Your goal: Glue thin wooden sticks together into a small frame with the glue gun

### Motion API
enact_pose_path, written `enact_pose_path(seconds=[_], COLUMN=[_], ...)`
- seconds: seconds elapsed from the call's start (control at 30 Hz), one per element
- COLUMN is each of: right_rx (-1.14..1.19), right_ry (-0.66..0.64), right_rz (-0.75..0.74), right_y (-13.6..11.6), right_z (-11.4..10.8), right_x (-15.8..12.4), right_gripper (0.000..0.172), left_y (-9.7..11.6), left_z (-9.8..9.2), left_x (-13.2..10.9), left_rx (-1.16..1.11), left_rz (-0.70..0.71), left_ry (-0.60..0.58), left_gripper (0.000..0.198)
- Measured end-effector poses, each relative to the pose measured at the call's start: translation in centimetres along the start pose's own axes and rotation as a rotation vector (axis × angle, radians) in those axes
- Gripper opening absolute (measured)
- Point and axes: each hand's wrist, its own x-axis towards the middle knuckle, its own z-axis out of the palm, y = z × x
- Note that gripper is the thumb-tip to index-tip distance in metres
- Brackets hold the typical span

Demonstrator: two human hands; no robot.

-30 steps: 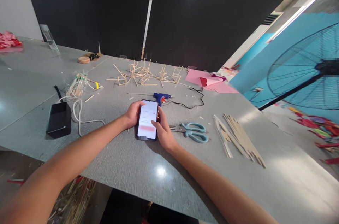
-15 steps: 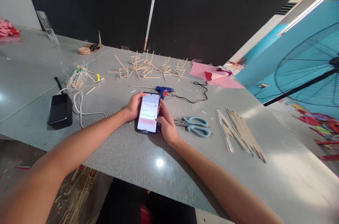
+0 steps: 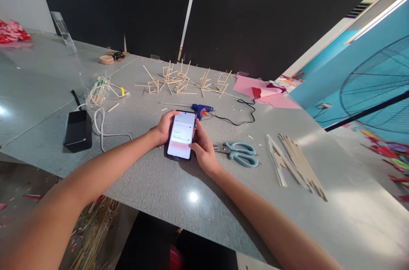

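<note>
A lit smartphone (image 3: 181, 136) is held between my two hands, low over the grey table. My left hand (image 3: 166, 126) grips its upper left edge. On the other side my right hand (image 3: 204, 148) holds the right edge, its thumb over the lower part of the screen. Just beyond the phone lies a blue glue gun (image 3: 202, 110) with a black cord. Scissors with light blue handles (image 3: 241, 153) rest beside my right hand, their tips hidden behind it. Farther back stand joined thin wooden sticks (image 3: 174, 80) in open frame shapes.
On the right lie several flat wooden sticks (image 3: 302, 165) and clear glue sticks (image 3: 276, 161). A black box-like device (image 3: 77, 130) with a white cable (image 3: 102, 127) is at left, near a bagged stick bundle (image 3: 99, 91). Pink paper (image 3: 247, 86) lies at the back; a large fan (image 3: 380, 87) stands right.
The whole view has shifted slightly, so things appear a little farther right. Both hands keep their hold on the phone, and the thumb stays near the same spot.
</note>
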Motion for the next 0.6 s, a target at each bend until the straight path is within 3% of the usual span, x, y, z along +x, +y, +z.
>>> enact_pose_path(seconds=[0.6], right_rx=[-0.092], right_ry=[0.01], right_rz=[0.047], right_y=[-0.76], right_z=[0.25], right_x=[-0.19], right_gripper=[0.095], left_y=[-0.05], left_z=[-0.15], left_x=[0.08], left_rx=[-0.013], left_rz=[0.016], left_ry=[0.043], left_gripper=[0.036])
